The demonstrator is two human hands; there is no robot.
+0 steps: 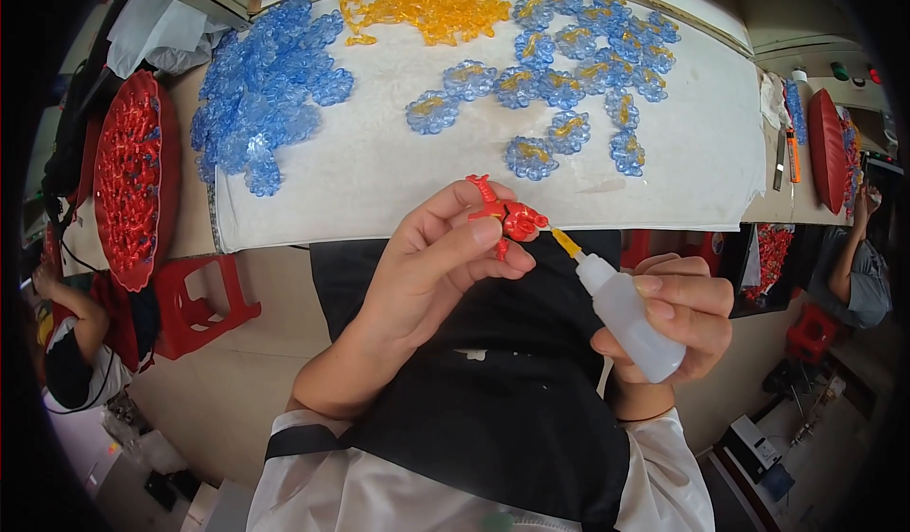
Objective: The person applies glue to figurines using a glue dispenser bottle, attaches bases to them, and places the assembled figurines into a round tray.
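Note:
Between the thumb and fingers of my left hand [441, 243] is a small red plastic figurine [512, 217], held at the table's near edge. My right hand [682, 309] grips a translucent white squeeze bottle [630, 319], tilted so that its yellow nozzle [567, 242] points up and left. The thin tip comes right up to the figurine's right end; whether they touch I cannot tell. Beyond my hands, several blue clear flower-shaped pieces with yellow parts on them [531, 157] lie on the white-covered table [360, 186].
A big heap of blue clear pieces [270, 86] spreads at the left, with a pile of yellow clear pieces [427, 9] at the back. A red tray [161, 238] full of red figurines stands far left. At right lie an orange-handled cutter [792, 157] and another red tray [827, 153]. Other people sit on both sides.

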